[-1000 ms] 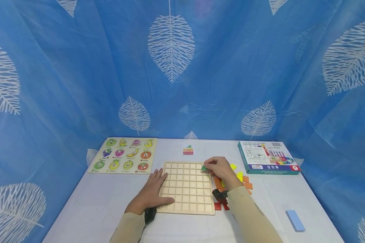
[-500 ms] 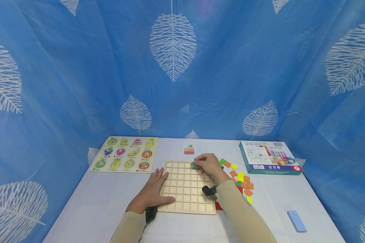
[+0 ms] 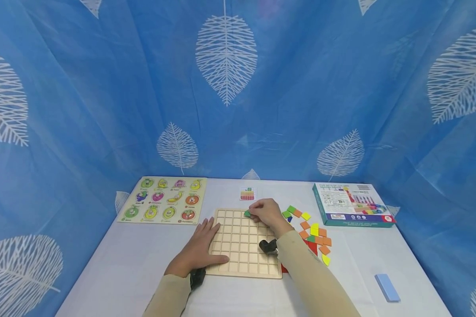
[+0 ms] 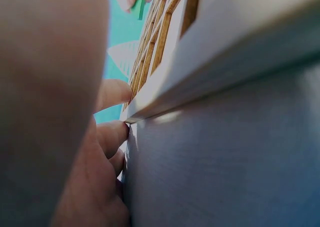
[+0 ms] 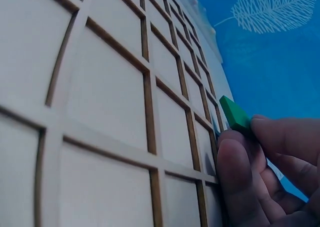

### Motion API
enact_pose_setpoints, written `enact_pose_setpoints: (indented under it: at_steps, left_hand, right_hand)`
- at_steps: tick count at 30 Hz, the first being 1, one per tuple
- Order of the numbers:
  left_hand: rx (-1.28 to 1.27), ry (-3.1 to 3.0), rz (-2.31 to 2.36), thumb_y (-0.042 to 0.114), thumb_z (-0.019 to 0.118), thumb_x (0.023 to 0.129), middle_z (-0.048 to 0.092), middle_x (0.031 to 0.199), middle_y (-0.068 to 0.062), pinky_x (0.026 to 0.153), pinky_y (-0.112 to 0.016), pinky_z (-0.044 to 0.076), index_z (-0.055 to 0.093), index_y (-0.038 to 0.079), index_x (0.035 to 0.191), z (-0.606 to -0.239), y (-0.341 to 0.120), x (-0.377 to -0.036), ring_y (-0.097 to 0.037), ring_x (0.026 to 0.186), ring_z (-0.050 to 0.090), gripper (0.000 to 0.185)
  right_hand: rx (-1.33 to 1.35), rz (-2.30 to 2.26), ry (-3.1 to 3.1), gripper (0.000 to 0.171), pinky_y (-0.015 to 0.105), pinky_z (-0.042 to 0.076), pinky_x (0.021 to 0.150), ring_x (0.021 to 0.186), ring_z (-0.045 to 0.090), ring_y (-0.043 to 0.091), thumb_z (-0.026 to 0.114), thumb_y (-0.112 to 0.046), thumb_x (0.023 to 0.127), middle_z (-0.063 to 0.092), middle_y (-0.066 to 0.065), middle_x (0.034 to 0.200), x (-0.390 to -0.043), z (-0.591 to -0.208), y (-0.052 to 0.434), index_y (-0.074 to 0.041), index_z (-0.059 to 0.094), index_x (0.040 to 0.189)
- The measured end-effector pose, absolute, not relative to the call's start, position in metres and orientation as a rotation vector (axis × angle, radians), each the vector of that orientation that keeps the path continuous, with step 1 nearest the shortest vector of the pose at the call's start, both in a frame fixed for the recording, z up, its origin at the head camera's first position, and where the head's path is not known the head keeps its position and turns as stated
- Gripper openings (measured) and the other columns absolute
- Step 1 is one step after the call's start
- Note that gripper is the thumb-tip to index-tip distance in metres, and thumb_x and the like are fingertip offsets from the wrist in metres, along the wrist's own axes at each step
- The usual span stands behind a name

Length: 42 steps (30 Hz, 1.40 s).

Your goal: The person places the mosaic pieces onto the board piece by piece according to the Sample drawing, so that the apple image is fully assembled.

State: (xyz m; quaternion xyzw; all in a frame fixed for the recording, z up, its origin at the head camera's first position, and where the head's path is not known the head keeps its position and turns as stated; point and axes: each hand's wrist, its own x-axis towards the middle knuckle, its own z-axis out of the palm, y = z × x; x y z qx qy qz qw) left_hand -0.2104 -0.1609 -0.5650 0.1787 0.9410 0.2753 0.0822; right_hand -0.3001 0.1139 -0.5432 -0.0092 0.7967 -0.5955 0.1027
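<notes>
Head view: the left hand (image 3: 196,251) lies flat with straight fingers on the left edge of the wooden grid board (image 3: 243,243), steadying it on the worktop (image 3: 353,268); the right hand (image 3: 265,212) pinches a green tile (image 3: 247,213) over the board's far row, near its middle. Every cell in sight is bare, so by this view no tile is seated and the whole grid remains to be filled. The loose coloured tiles (image 3: 312,235) lie just right of the board, a small pattern card (image 3: 247,193) beyond it, a fruit peg puzzle (image 3: 163,200) to the left, and a teal box (image 3: 351,205) and pale blue block (image 3: 386,287) to the right. Left wrist view: fingers (image 4: 112,137) touch the board's edge (image 4: 220,62), the grip relaxed and holding nothing. Right wrist view: thumb and fingers (image 5: 280,137) grip the green tile (image 5: 234,114) tilted on edge above a far-row cell of the grid board (image 5: 110,102), not yet lying in it.
</notes>
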Motion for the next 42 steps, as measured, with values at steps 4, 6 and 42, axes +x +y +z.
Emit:
enact_pose_setpoints:
  at_steps: [4, 6, 42]
  left_hand:
    - [0.536, 2.811, 0.831, 0.073, 0.08, 0.075, 0.021, 0.171, -0.02, 0.126, -0.057, 0.014, 0.038, 0.002, 0.162, -0.564, -0.161, -0.211, -0.039, 0.158, 0.01, 0.12]
    - [0.533, 2.81, 0.829, 0.073, 0.08, 0.075, 0.02, 0.172, -0.019, 0.126, -0.057, 0.014, 0.038, 0.002, 0.162, -0.564, -0.161, -0.211, -0.038, 0.159, 0.009, 0.12]
    - [0.536, 2.816, 0.835, 0.072, 0.08, 0.076, 0.02, 0.172, -0.02, 0.126, -0.057, 0.014, 0.038, 0.002, 0.162, -0.563, -0.162, -0.209, -0.038, 0.159, 0.009, 0.119]
  right_hand:
    - [-0.042, -1.718, 2.385, 0.009, 0.033, 0.063, 0.067, 0.072, 0.072, 0.023, 0.075, -0.008, 0.099, 0.072, 0.012, 0.085, -0.302, -0.542, 0.11, -0.001, 0.077, 0.104]
    - [-0.047, -1.693, 2.401, 0.008, 0.033, 0.062, 0.065, 0.072, 0.072, 0.023, 0.075, -0.009, 0.099, 0.072, 0.011, 0.085, -0.302, -0.541, 0.108, -0.002, 0.077, 0.103]
    - [0.057, -1.824, 2.393, 0.018, 0.038, 0.063, 0.068, 0.076, 0.069, 0.03, 0.076, -0.019, 0.1, 0.072, 0.017, 0.096, -0.272, -0.54, 0.157, -0.004, 0.078, 0.11]
